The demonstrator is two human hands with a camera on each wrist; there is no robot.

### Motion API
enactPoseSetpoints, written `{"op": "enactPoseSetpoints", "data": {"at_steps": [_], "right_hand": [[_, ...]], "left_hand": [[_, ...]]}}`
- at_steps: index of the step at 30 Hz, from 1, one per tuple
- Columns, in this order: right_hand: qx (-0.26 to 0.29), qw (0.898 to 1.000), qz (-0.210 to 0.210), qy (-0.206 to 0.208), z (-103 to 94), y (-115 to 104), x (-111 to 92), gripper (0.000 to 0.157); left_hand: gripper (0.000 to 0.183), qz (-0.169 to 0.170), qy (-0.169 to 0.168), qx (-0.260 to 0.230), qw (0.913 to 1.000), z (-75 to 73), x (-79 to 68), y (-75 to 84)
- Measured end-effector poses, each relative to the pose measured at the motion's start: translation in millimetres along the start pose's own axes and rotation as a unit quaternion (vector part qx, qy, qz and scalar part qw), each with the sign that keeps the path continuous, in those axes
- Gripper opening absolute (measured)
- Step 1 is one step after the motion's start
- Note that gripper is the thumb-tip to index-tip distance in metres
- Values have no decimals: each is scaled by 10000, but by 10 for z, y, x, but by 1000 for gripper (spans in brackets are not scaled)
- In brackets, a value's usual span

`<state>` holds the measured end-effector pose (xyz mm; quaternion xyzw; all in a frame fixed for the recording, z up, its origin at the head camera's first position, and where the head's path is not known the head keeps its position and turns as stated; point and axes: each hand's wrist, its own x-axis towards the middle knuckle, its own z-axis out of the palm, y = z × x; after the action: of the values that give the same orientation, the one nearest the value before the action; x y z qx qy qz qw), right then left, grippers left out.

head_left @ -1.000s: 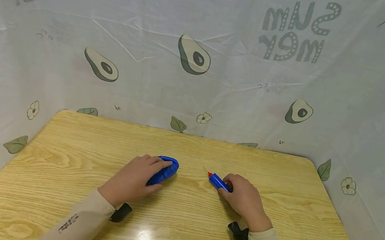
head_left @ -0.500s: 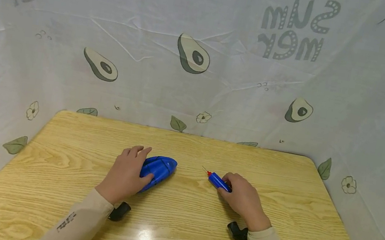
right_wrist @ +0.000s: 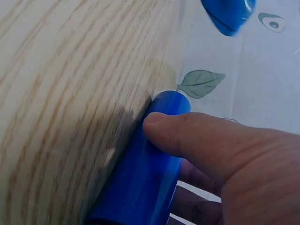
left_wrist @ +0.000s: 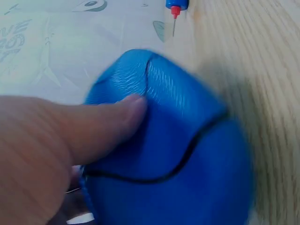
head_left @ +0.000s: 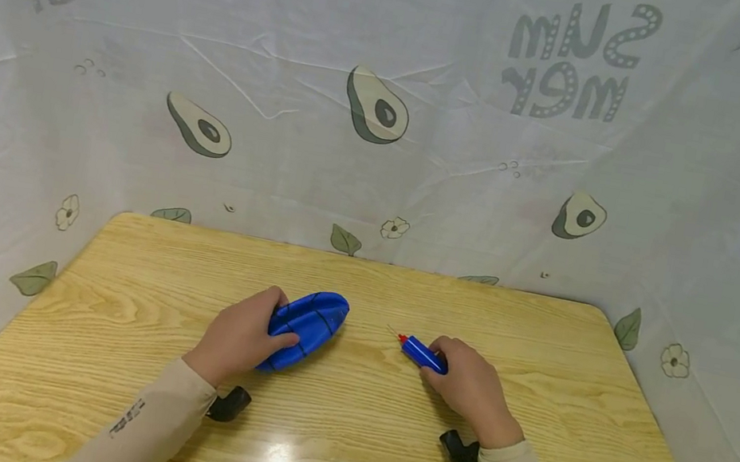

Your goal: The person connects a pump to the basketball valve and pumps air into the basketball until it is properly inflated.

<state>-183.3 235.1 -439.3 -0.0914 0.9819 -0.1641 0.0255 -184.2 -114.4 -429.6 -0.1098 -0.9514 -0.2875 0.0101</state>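
Note:
A deflated blue ball [head_left: 311,327] with black seam lines is caved in and flattened, left of the table's middle. My left hand [head_left: 240,336] grips its left edge, the thumb lying on the near face and the other fingers mostly hidden behind. The left wrist view shows the thumb pressed against the ball's blue skin [left_wrist: 187,187]. To the right, my right hand [head_left: 471,384] holds a small blue ball pump [head_left: 422,353] by its rear end. A red tip [head_left: 403,339] with a thin needle points left from the pump, toward the ball. In the right wrist view, the thumb rests along the pump's barrel [right_wrist: 145,173].
Both hands work over a wood-grain table [head_left: 337,436]. A pale cloth [head_left: 266,150] printed with avocados, leaves and lettering hangs behind the table and along both sides. Black wrist mounts [head_left: 231,404] sit beneath the sleeves.
My left hand has shifted from over the ball to its left edge. The ball has turned its seamed face up and now looks tilted. My right hand and the pump have stayed nearly still.

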Motion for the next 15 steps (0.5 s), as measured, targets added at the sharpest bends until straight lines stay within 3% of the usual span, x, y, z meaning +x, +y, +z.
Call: {"op": "enactPoseSetpoints", "data": {"at_steps": [7, 15], "right_hand": [[31, 10000, -21, -9, -21, 0, -19, 29], [98, 9999, -38, -85, -38, -16, -13, 27]], "left_hand": [[43, 780, 773, 415, 9931, 43, 16, 24], [49, 1200, 454, 904, 9876, 73, 13, -18]]}}
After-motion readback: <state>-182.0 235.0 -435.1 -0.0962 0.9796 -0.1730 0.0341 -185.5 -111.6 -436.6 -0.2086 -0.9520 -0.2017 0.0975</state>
